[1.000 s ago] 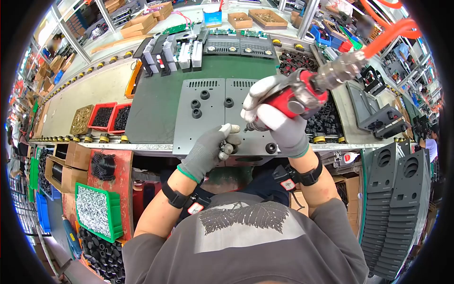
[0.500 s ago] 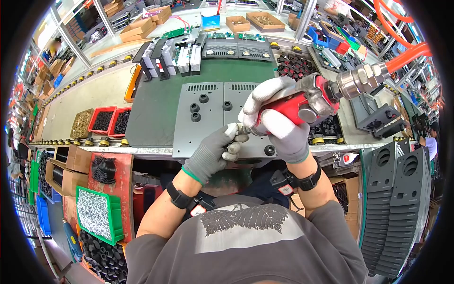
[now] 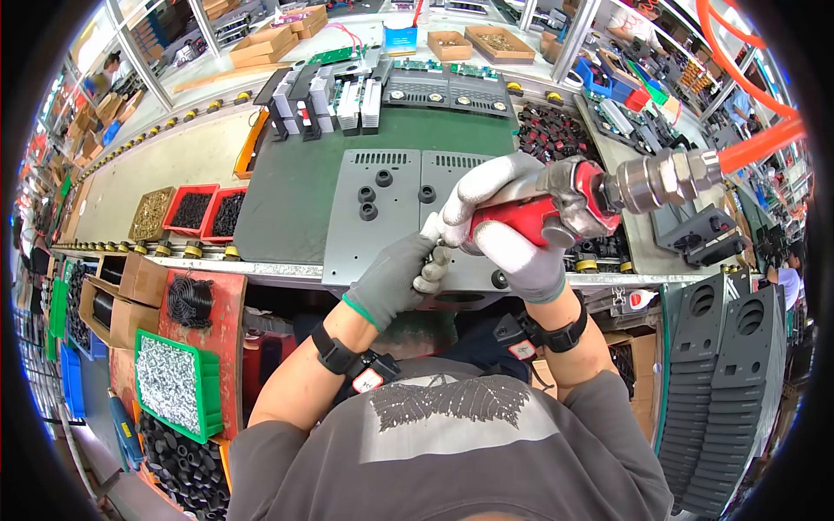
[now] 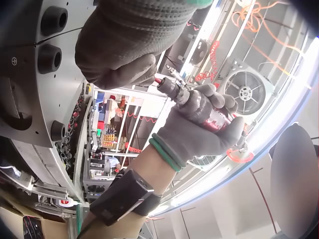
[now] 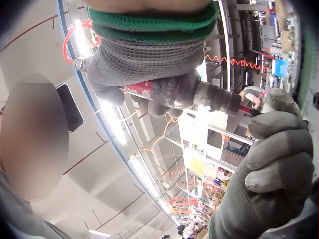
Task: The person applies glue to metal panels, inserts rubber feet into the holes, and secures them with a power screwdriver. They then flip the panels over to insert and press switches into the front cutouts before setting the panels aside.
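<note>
My gloved right hand (image 3: 527, 263) grips a red pneumatic screwdriver (image 3: 521, 224), held level above two grey metal panels (image 3: 352, 247) with its bit toward the left. At the bit's tip, the thumb and forefinger of my gloved left hand (image 3: 391, 280) pinch together, the other fingers curled in. The left wrist view has the screwdriver's red bit (image 4: 158, 80) ending right at those fingers; what lies inside them is hidden. Black rubber feet (image 3: 383, 178) sit on the panels, several of them grouped on the left one.
An orange air hose (image 3: 764, 146) runs from the tool to the upper right. Red bins (image 3: 191, 208) of small black parts stand left. Heat sinks (image 3: 352, 106) and circuit boards line the back. Stacked grey panels (image 3: 695, 391) stand at right, a green bin (image 3: 178, 382) of light small parts at lower left.
My left hand, with small dark metallic pieces in its curled fingers a second ago, has moved up and right to the bit's tip. The screwdriver has turned to lie more level.
</note>
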Motion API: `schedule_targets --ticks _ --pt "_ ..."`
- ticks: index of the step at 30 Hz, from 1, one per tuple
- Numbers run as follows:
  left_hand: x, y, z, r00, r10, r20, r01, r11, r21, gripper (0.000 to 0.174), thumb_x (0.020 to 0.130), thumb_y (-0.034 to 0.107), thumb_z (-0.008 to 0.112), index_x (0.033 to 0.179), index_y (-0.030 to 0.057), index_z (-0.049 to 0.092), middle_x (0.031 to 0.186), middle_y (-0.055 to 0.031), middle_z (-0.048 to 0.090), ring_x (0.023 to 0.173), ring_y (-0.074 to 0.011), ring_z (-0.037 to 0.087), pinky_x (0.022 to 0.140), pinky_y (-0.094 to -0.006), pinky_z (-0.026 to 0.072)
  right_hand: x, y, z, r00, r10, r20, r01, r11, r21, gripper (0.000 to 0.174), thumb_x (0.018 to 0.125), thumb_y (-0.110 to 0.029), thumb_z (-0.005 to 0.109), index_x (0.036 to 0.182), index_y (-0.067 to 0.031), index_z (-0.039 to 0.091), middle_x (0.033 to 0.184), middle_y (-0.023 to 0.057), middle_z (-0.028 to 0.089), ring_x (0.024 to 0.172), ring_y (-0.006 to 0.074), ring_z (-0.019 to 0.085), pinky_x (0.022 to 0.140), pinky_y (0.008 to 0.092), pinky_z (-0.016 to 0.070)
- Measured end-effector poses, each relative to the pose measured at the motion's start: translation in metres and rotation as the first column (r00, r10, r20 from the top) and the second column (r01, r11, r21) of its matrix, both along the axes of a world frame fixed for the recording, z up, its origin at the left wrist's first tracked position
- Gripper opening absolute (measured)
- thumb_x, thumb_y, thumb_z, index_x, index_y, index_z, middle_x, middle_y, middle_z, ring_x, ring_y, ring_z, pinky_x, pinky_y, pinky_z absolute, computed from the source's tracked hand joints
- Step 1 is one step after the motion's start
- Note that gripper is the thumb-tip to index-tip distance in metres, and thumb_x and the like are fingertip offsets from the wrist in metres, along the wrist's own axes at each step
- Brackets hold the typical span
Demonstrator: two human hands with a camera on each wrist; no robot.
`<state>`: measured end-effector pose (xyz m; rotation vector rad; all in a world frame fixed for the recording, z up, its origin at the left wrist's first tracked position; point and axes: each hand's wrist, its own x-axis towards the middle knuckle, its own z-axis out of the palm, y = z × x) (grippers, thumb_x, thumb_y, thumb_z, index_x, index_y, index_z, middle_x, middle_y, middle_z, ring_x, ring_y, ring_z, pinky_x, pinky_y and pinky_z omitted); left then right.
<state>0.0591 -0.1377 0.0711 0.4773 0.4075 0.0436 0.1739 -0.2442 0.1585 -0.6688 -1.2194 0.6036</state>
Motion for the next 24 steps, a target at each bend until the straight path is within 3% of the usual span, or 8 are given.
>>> schedule_targets --ticks 11,13,14,16,17,19,22,24 --pt "-0.004 0.009 0.002 0.994 0.026 -0.108 -0.022 0.999 0.039 0.019 0.099 0.018 0.043 0.082 0.0120 0.048 0.062 -0.0002 0.043 0.045 -0.0050 0.040 0.034 -0.0170 0.0282 -0.004 0.003 0.009 0.999 -0.017 0.048 0.021 0.997 -0.072 0.023 0.077 0.010 0.060 0.096 -0.0031 0.060 0.090 0.0073 0.063 0.084 0.0159 0.064 0.075 0.0306 0.0544" --pt "-0.013 0.020 -0.009 0.993 0.023 -0.112 0.030 0.893 0.449 0.032 0.103 0.036 0.046 0.095 0.0062 0.054 0.069 -0.0020 0.056 0.050 -0.0089 0.047 0.041 -0.0241 0.0396 -0.005 0.004 0.005 1.000 -0.012 0.029 0.014 0.998 -0.055 0.024 0.077 0.011 0.060 0.097 -0.0028 0.060 0.091 0.0075 0.063 0.084 0.0160 0.064 0.076 0.0307 0.0545" --pt "-0.016 0.030 -0.016 0.993 0.026 -0.113 0.027 0.893 0.449 0.032 0.103 0.036 0.046 0.095 0.0062 0.054 0.069 -0.0020 0.056 0.050 -0.0089 0.047 0.041 -0.0241 0.0396 -0.006 0.006 0.004 1.000 -0.006 0.009 0.007 0.999 -0.038 0.025 0.078 0.012 0.060 0.099 -0.0026 0.059 0.092 0.0077 0.063 0.085 0.0162 0.064 0.076 0.0308 0.0546" --pt "-0.020 0.054 -0.026 0.885 0.460 -0.066 -0.046 0.227 0.973 0.036 0.095 0.043 0.058 0.101 0.0075 0.059 0.075 -0.0063 0.065 0.063 -0.0184 0.062 0.061 -0.0343 0.0504 -0.003 0.004 0.006 1.000 0.011 0.021 -0.010 1.000 -0.030 0.026 0.078 0.012 0.059 0.099 -0.0025 0.059 0.093 0.0080 0.063 0.086 0.0164 0.064 0.077 0.0311 0.0546" --pt "-0.024 0.062 -0.020 0.884 0.463 -0.070 -0.041 0.227 0.973 0.036 0.095 0.043 0.058 0.101 0.0075 0.059 0.075 -0.0063 0.065 0.063 -0.0184 0.062 0.061 -0.0343 0.0504 -0.001 0.002 0.007 0.999 0.021 0.032 -0.021 0.999 -0.024 0.027 0.078 0.013 0.059 0.100 -0.0024 0.058 0.094 0.0084 0.063 0.087 0.0166 0.064 0.078 0.0314 0.0546" --pt "-0.029 0.071 -0.005 0.651 0.713 -0.262 0.448 -0.081 0.891 0.042 0.086 0.045 0.067 0.105 0.0083 0.062 0.084 -0.0096 0.070 0.081 -0.0268 0.068 0.077 -0.0392 0.0509 0.000 0.006 0.008 0.999 0.027 0.043 -0.026 0.999 -0.027 0.028 0.077 0.014 0.059 0.100 -0.0019 0.058 0.095 0.0087 0.063 0.087 0.0170 0.064 0.079 0.0319 0.0545" --pt "-0.024 0.079 -0.026 0.677 0.696 -0.240 0.543 -0.251 0.801 0.045 0.079 0.047 0.073 0.104 0.0115 0.063 0.090 -0.0093 0.072 0.086 -0.0293 0.069 0.077 -0.0398 0.0515 -0.009 0.015 0.005 0.999 0.048 -0.011 -0.048 0.999 -0.010 0.028 0.078 0.014 0.060 0.101 -0.0013 0.056 0.090 0.0074 0.062 0.086 0.0164 0.064 0.079 0.0318 0.0549" --pt "-0.028 0.083 -0.031 0.710 0.670 -0.219 0.498 -0.256 0.829 0.044 0.079 0.046 0.073 0.105 0.0117 0.063 0.090 -0.0085 0.072 0.085 -0.0285 0.069 0.076 -0.0396 0.0518 -0.013 0.023 0.002 0.997 0.067 0.028 -0.067 0.998 -0.019 0.027 0.078 0.014 0.061 0.100 -0.0016 0.057 0.090 0.0072 0.062 0.086 0.0158 0.064 0.080 0.0317 0.0546"
